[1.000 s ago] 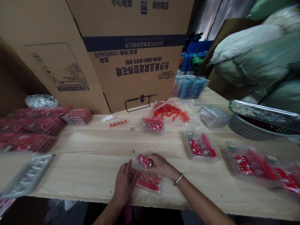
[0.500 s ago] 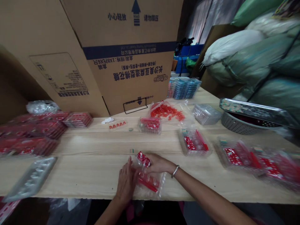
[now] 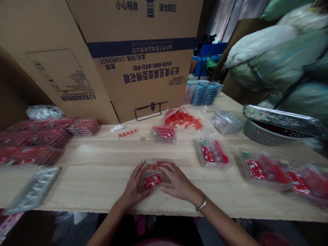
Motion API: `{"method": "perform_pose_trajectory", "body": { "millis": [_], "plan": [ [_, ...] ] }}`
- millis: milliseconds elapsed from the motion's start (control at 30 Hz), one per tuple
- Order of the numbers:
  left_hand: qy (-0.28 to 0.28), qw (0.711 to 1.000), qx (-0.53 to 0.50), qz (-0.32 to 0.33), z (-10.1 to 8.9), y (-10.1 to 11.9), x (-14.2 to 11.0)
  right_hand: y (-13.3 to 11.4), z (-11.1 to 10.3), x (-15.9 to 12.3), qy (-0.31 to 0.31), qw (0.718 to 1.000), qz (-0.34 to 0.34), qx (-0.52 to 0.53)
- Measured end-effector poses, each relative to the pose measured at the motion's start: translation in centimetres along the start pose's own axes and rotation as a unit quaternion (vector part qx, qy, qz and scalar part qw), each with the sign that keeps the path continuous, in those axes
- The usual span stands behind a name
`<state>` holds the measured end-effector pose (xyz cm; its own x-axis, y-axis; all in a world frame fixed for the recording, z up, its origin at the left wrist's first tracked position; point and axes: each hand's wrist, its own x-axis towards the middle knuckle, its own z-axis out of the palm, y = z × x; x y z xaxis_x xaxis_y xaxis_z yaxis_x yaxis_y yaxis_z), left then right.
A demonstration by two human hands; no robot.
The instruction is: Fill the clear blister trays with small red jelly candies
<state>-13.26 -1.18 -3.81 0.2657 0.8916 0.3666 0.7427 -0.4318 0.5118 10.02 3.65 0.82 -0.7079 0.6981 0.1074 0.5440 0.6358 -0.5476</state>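
Both my hands sit at the near part of a pale wooden table (image 3: 97, 153). Between them lies a small clear plastic tray (image 3: 153, 171), with a red-and-white printed packet (image 3: 152, 180) at its near side and a row of small red pieces at its far side. My left hand (image 3: 135, 186) grips the tray's left side, and my right hand (image 3: 176, 181) holds its right side. My fingers cover both edges and hide part of the tray.
Filled clear trays with red contents lie along the table to the right and centre. Red stacks fill the left end, with a silver tray near the front. A large cardboard box (image 3: 143, 61) stands behind, and a grey basket (image 3: 261, 131) and bulky sacks stand right.
The tray has turned and now lies flatter, further from me. The red-and-white packet has moved from its far end to its near side, and both hands have closed around its sides.
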Motion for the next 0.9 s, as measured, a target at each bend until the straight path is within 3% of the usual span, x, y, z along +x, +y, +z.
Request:
{"method": "perform_pose_trajectory", "body": {
  "millis": [167, 267, 400, 467, 667, 833, 900],
  "plan": [
    [-0.056, 0.998, -0.002, -0.004, -0.2, -0.2, 2.6, 2.8, -1.4, 1.5, -0.092, 0.994, 0.059, 0.014],
    [-0.036, 0.999, 0.003, -0.001, -0.2, 0.1, 2.5, 3.7, -1.4, 2.4, -0.099, 0.994, 0.037, 0.035],
    [0.023, 1.000, 0.008, -0.017, -0.4, 0.9, 0.7, 4.0, -1.8, 2.2, -0.073, 0.991, 0.032, 0.107],
    [0.027, 0.999, 0.022, -0.027, -0.6, 1.5, 0.0, 4.4, -2.0, 1.3, -0.040, 0.990, 0.033, 0.132],
    [-0.080, 0.991, 0.072, 0.077, -1.3, 3.2, 0.3, 6.9, -2.0, -1.4, 0.101, 0.984, 0.112, 0.091],
    [0.042, 0.991, 0.053, 0.114, -0.7, 3.2, 1.3, 7.8, -1.5, -1.8, 0.104, 0.983, 0.116, 0.094],
    [0.027, 0.988, 0.060, 0.140, 0.4, 3.9, 1.9, 7.9, -1.2, -1.8, 0.123, 0.980, 0.119, 0.105]
  ]
}}
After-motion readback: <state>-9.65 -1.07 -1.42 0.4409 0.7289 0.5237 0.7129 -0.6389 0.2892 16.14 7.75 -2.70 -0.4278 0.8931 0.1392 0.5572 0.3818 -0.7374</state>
